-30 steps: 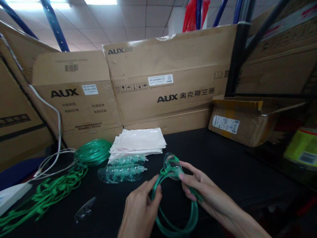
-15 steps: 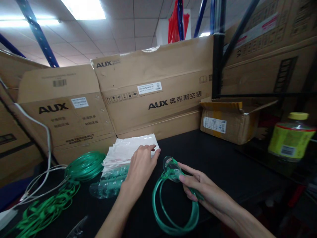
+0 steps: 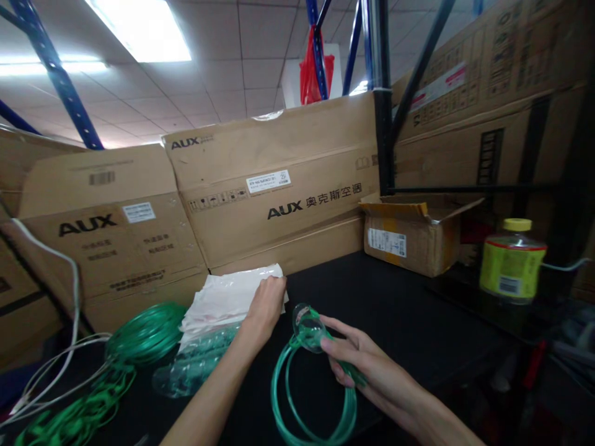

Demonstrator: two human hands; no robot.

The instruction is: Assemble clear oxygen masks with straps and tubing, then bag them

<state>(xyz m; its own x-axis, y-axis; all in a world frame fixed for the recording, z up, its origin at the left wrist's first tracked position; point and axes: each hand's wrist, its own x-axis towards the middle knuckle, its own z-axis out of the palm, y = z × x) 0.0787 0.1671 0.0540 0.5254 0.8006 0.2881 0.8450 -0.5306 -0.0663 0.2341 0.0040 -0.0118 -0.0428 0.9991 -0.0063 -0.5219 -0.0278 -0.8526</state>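
Left hand [image 3: 264,305]: sitting on a stack of plastic bags [image 3: 218,303], fingers curled at the edge, can't really tell if that grip is pinching anything
Right hand [image 3: 360,358]: grip clenched on a clear oxygen mask [image 3: 307,328], fingers wrapped around where it joins the tube
Mask: held just above the black table [image 3: 409,297], green tubing [image 3: 274,384] looping down onto it
Nearby: bagged masks [image 3: 195,365] just under the stack, beside a green tubing coil [image 3: 146,334]
Behind: big AUX carton [image 3: 274,186], yellow-labelled bottle [image 3: 511,266] off right
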